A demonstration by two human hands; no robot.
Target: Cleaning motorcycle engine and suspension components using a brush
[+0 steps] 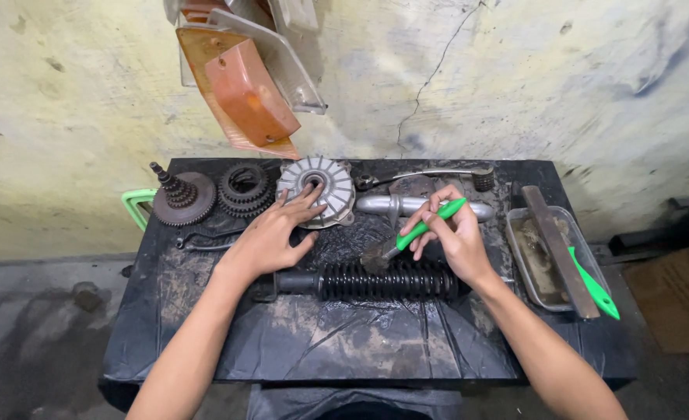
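My right hand (452, 237) grips a green-handled brush (414, 233), its dark bristles pointing down-left just above a black coil-spring shock absorber (375, 280) that lies across the dirty black-covered table (321, 334). My left hand (270, 237) rests flat with fingers spread, its fingertips touching a round silver finned hub cover (321, 185) at the back of the table. The shock absorber lies just in front of both hands.
Two dark gear clusters (181, 198) (244, 189) sit at the back left, a wrench (204, 241) below them. A silver lever (422, 177) and chrome part (391, 204) lie behind. A clear tray (531, 257) holds a flat file (558, 249) and a green brush (593, 284). Orange lamp lenses (247, 85) hang above.
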